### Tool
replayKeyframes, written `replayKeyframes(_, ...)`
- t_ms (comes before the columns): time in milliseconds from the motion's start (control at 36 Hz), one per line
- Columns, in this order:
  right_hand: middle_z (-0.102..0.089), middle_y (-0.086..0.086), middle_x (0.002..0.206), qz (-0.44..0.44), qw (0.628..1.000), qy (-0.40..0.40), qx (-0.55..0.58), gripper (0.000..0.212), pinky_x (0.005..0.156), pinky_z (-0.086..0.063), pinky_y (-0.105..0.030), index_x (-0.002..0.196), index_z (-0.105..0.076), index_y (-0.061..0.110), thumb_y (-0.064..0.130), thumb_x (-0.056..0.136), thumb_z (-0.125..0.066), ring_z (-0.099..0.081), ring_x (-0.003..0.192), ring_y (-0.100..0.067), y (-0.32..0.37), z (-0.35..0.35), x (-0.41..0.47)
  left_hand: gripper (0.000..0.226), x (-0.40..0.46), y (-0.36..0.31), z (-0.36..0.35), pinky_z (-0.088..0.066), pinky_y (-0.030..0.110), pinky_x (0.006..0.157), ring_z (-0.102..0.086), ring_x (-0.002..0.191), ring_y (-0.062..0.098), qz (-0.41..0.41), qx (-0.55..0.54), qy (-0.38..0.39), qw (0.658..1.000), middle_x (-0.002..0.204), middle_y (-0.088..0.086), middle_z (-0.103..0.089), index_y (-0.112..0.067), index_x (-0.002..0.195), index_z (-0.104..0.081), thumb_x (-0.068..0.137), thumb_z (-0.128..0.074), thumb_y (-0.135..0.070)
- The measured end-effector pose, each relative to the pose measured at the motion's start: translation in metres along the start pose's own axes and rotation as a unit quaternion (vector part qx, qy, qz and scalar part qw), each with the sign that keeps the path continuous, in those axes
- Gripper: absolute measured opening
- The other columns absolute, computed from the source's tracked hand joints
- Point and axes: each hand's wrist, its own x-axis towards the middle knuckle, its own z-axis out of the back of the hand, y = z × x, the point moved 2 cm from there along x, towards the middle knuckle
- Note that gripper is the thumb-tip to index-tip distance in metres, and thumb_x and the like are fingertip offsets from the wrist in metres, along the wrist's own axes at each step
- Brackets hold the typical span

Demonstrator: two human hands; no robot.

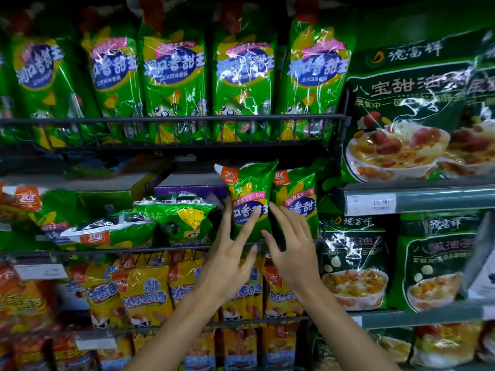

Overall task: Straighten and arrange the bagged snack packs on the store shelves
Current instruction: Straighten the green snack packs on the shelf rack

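On the middle shelf, an upright green corn-sausage pack [247, 194] stands beside a second upright green pack [296, 194]. My left hand [230, 253] has straight, spread fingers touching the front of the first pack. My right hand [292, 245] reaches with relaxed fingers to the gap between the two packs, touching them. To the left, a green pack [179, 212] lies tipped over, and more green packs [107, 231] lie flat on the same shelf.
A black wire rail [160, 120] fronts the top shelf, which carries a row of upright green packs [174, 76]. Yellow sausage packs [144, 293] fill the shelf below. Large dark green bags [401, 116] stand on the right shelving, with a price tag [371, 203] under them.
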Motion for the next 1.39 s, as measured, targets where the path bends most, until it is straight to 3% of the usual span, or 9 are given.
replayKeyframes(111,-0.037,-0.001,0.162,0.055,0.993,-0.009,-0.107,0.059,0.123,-0.029,-0.044,0.154,-0.042,0.015,0.032,0.102,-0.063,-0.029,0.152,-0.020,-0.015,0.006,0.003,0.074,0.009,0.003,0.002,-0.043,0.040,0.112,0.000,0.157,0.019,0.017,0.060,0.014,0.998,0.162,-0.011,0.038,-0.059,0.153,0.012,0.106,-0.042,-0.043)
replayKeyframes(278,-0.014,0.002,0.171,0.052,0.983,0.033,-0.175,0.062,0.126,-0.020,-0.052,0.161,-0.026,0.019,0.037,0.106,-0.050,-0.011,0.158,-0.020,-0.025,0.013,0.003,0.073,0.015,0.003,-0.008,-0.019,0.044,0.124,0.015,0.155,0.021,0.040,0.096,0.017,0.994,0.162,-0.007,0.039,-0.056,0.153,0.016,0.106,-0.039,-0.047)
replayKeyframes(361,-0.014,0.002,0.171,0.032,0.983,0.027,-0.180,0.061,0.125,-0.022,-0.053,0.161,-0.026,0.020,0.037,0.106,-0.048,-0.012,0.158,-0.021,-0.027,0.015,0.003,0.074,0.016,0.002,-0.011,-0.006,0.045,0.126,0.022,0.156,0.024,0.024,0.112,-0.015,0.993,0.166,0.001,0.030,-0.047,0.160,0.003,0.105,-0.047,-0.041)
replayKeyframes(472,-0.014,0.002,0.171,0.024,0.982,0.027,-0.185,0.061,0.124,-0.023,-0.054,0.161,-0.026,0.022,0.038,0.106,-0.048,-0.012,0.158,-0.022,-0.031,0.018,0.002,0.072,0.014,0.002,-0.013,-0.008,0.046,0.126,0.011,0.158,0.026,-0.001,0.102,-0.052,0.993,0.170,0.006,0.017,-0.035,0.163,-0.014,0.103,-0.054,-0.035)
replayKeyframes(611,-0.014,0.003,0.171,0.018,0.983,0.030,-0.179,0.063,0.124,-0.023,-0.054,0.161,-0.025,0.022,0.038,0.106,-0.048,-0.011,0.158,-0.023,-0.033,0.018,0.000,0.073,0.011,0.002,-0.020,-0.010,0.045,0.125,0.010,0.158,0.022,-0.030,0.127,-0.034,0.991,0.171,-0.001,0.013,-0.022,0.164,-0.006,0.106,-0.046,-0.039)
replayKeyframes(889,-0.012,0.002,0.171,0.000,0.991,0.030,-0.132,0.066,0.125,-0.015,-0.057,0.161,-0.025,0.020,0.039,0.103,-0.050,-0.007,0.158,-0.025,-0.031,0.013,0.003,0.069,0.024,-0.001,-0.022,-0.021,0.051,0.126,0.017,0.157,0.024,-0.045,0.169,0.013,0.985,0.170,-0.001,0.018,-0.034,0.163,-0.003,0.107,-0.037,-0.051)
replayKeyframes(1056,-0.018,-0.002,0.170,0.004,0.995,0.025,-0.100,0.065,0.125,-0.013,-0.059,0.158,-0.034,0.017,0.038,0.100,-0.055,-0.010,0.158,-0.027,-0.022,0.016,0.001,0.069,0.018,-0.008,-0.015,-0.011,0.046,0.126,0.017,0.157,0.021,-0.044,0.150,0.006,0.988,0.170,-0.005,0.017,-0.036,0.163,-0.009,0.106,-0.046,-0.048)
replayKeyframes(1194,-0.023,0.003,0.168,0.002,0.998,0.039,-0.045,0.064,0.126,-0.019,-0.051,0.157,-0.037,0.018,0.035,0.100,-0.059,-0.013,0.157,-0.020,-0.014,0.021,-0.004,0.056,0.004,-0.005,0.001,-0.009,0.039,0.124,0.007,0.158,0.016,-0.056,0.105,0.007,0.993,0.171,-0.011,0.002,-0.029,0.159,-0.032,0.107,-0.049,-0.038)
replayKeyframes(1389,-0.038,0.006,0.159,0.015,0.997,0.059,0.046,0.060,0.123,-0.028,-0.035,0.152,-0.044,0.017,0.028,0.098,-0.066,-0.029,0.151,-0.012,0.009,0.024,-0.010,0.045,-0.048,0.018,0.027,-0.031,0.033,0.121,-0.033,0.150,0.015,-0.073,0.066,-0.051,0.994,0.160,-0.005,-0.038,-0.022,0.149,-0.051,0.104,-0.057,-0.021)
